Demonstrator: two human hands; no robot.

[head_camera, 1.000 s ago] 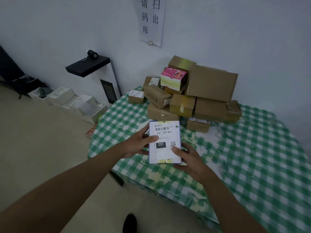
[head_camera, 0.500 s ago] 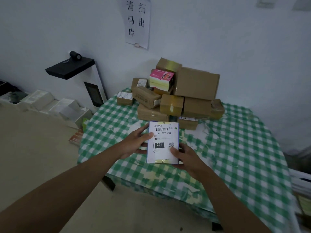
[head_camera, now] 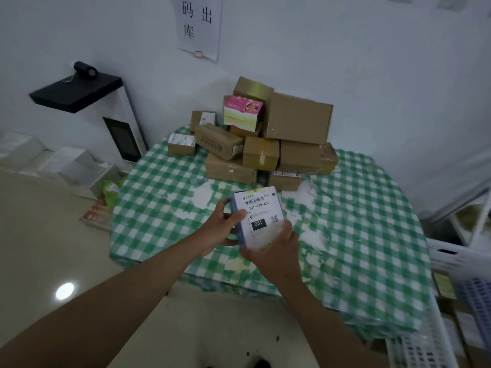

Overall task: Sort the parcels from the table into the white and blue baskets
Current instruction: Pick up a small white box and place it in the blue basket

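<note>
I hold a small white-and-blue parcel (head_camera: pixel 259 216) with a shipping label reading 231 above the table's near edge. My left hand (head_camera: pixel 221 227) grips its left side with the thumb on the label. My right hand (head_camera: pixel 276 248) grips its lower right corner. A heap of brown cardboard parcels (head_camera: pixel 268 144), topped by a pink and yellow box (head_camera: pixel 243 112), lies at the back of the green checked table (head_camera: pixel 358 221). A white basket (head_camera: pixel 457 258) shows at the right edge, with parcels inside it lower down.
A white stand with a black top and a small camera (head_camera: pixel 87 107) is against the wall at the left. White boxes (head_camera: pixel 61 166) line the floor beside it. A paper notice (head_camera: pixel 199 25) hangs on the wall. A white rack (head_camera: pixel 473 208) stands at far right.
The view has swung to the right, bringing the white basket into sight. The parcel has tilted so its blue left side shows, and my right hand has closed further round its lower corner.
</note>
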